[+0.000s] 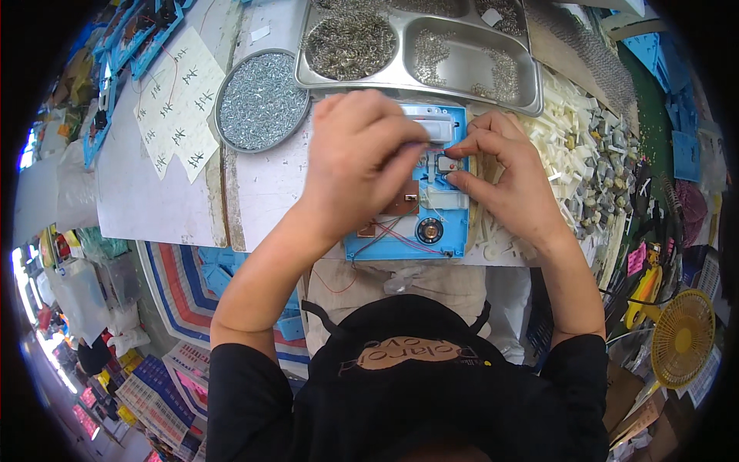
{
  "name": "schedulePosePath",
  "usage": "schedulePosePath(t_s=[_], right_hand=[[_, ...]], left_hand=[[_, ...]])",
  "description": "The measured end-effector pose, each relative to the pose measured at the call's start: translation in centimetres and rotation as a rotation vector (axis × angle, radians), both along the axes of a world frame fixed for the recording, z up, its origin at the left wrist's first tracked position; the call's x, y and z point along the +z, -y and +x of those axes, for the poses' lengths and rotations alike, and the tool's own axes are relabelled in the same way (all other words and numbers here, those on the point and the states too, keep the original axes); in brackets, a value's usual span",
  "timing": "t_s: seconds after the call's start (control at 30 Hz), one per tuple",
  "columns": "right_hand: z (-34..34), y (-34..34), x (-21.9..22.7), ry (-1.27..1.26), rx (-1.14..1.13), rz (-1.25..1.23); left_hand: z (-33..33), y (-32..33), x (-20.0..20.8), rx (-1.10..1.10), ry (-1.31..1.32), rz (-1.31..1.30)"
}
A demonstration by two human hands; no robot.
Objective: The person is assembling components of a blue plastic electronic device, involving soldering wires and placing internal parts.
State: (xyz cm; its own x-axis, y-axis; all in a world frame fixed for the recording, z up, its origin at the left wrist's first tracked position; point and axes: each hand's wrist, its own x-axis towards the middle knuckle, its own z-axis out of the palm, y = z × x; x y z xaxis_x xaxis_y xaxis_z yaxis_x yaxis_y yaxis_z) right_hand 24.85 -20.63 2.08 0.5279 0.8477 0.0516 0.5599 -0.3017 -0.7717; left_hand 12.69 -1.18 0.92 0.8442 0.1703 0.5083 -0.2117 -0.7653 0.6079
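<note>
Left hand [366, 146], fingers curled with thumb and forefinger brought together, hovers over an open blue plastic casing [457, 229]; whether it pinches anything is hidden. Right hand [504, 173] has thumb and forefinger parted at either side of a small grey block [448, 164] inside the casing; I cannot tell if they grip it. The casing lies on a white table [169, 208], just below a compartmented steel tray [402, 65] of small metal parts.

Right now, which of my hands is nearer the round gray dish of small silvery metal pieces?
Left. Your left hand is just right of the round gray dish, over the blue plastic casing; your right hand is farther off, at the casing's right side.
</note>
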Motion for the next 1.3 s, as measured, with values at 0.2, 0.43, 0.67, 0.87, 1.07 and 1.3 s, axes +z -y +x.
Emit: schedulePosePath(t_s=[0.2, 0.43, 0.67, 0.87, 1.07, 1.3], right_hand=[[0.6, -0.1, 0.4, 0.017, 0.034, -0.067], [0.4, 0.1, -0.2, 0.091, 0.088, 0.082], [1.0, -0.6, 0.9, -0.057, 0.045, -0.107], [0.6, -0.8, 1.7, 0.148, 0.097, -0.161], [0.4, -0.4, 1.2, 0.164, 0.026, 0.029], [-1.4, -2.5, 0.4, 0.345, 0.052, 0.306]], left_hand=[[-2.4, 0.7, -0.4, 0.100, -0.098, -0.249], [-2.4, 1.1, -0.7, 0.095, -0.043, -0.171], [-2.6, 0.9, -0.4, 0.088, -0.047, -0.125], [-2.2, 1.0, -0.7, 0.095, -0.011, -0.164], [-2.3, 0.8, -0.3, 0.125, 0.012, -0.241], [-2.3, 0.1, -0.4, 0.176, 0.065, -0.250]])
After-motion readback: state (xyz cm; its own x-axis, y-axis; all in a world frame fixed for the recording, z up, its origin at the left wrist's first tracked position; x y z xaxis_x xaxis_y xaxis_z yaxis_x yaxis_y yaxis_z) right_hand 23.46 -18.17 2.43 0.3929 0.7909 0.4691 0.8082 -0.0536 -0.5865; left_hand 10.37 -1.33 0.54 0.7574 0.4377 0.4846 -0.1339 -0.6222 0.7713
